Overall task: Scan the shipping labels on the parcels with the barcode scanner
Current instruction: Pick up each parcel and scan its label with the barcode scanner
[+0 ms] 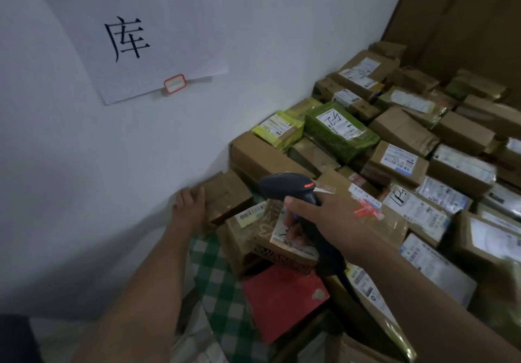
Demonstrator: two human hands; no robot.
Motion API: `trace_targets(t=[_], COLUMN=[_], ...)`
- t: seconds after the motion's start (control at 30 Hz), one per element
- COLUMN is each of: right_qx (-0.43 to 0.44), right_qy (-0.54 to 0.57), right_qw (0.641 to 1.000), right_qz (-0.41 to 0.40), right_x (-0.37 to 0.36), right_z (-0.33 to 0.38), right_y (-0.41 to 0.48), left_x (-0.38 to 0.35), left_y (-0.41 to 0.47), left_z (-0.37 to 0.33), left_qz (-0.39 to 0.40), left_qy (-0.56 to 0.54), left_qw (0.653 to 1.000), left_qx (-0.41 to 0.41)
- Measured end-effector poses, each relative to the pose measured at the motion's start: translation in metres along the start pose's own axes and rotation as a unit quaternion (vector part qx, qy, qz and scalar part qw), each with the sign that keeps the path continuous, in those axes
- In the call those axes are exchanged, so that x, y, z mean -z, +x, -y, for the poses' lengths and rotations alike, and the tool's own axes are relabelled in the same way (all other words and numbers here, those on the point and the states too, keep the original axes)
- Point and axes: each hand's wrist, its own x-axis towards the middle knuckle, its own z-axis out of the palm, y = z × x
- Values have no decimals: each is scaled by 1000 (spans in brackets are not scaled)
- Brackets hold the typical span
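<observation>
My right hand [324, 221] grips a dark barcode scanner [287, 186] with a red mark on its head; the head points left, over a small brown box with a barcode label [251, 212]. My left hand [190, 204] rests with fingers spread against the near side of a plain brown box [228, 196] by the wall. Many parcels with white shipping labels fill the surface to the right, among them a green-wrapped parcel [341, 133] and a yellow-green one [277, 128]. The scanner's cable runs down under my right wrist.
A white wall [253, 52] stands at the left with a paper sign [135, 30] taped to it. A green-checked cloth [217, 275] shows under the parcels. A red flat package [282, 298] lies near me. Brown cardboard [465, 10] stands at the far right.
</observation>
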Motion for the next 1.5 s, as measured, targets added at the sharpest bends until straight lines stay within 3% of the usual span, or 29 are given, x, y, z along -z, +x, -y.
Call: trace_targets(t=[0.1, 0.2, 0.47, 0.57, 0.73, 0.83, 0.9, 0.97, 1.1, 1.33, 1.5], right_qx=[7, 21, 39, 63, 88, 103, 111, 113, 145, 170, 184], right_qy=[-3, -12, -63, -83, 73, 142, 167, 198, 190, 55, 39], right_qw=[1000, 1000, 997, 994, 993, 985, 980, 974, 971, 983, 982], right_qz=[6, 6, -17, -31, -7, -6, -8, -15, -16, 39, 35], right_x=[0, 1, 0, 1, 7, 12, 16, 21, 34, 43, 59], right_z=[2, 2, 6, 11, 26, 30, 31, 32, 32, 22, 16], right_y=[0, -2, -15, -32, -78, -108, -129, -149, -183, -229, -248], left_x=[2, 2, 35, 67, 114, 129, 130, 125, 106, 84, 66], left_y=[0, -11, -94, -143, -230, -282, -310, -332, -362, -393, -397], left_z=[1, 4, 3, -12, -50, -78, -98, -119, -147, -186, -188], left_qz=[9, -8, -190, -243, -299, -266, -213, -156, -152, -186, -172], left_qy=[34, -5, -230, -324, -433, -560, -662, -714, -676, -633, -661], left_qw=[999, 999, 952, 912, 850, 784, 715, 675, 713, 749, 730], left_qx=[12, 35, 66, 58, 22, -30, -75, -102, -106, -60, -23])
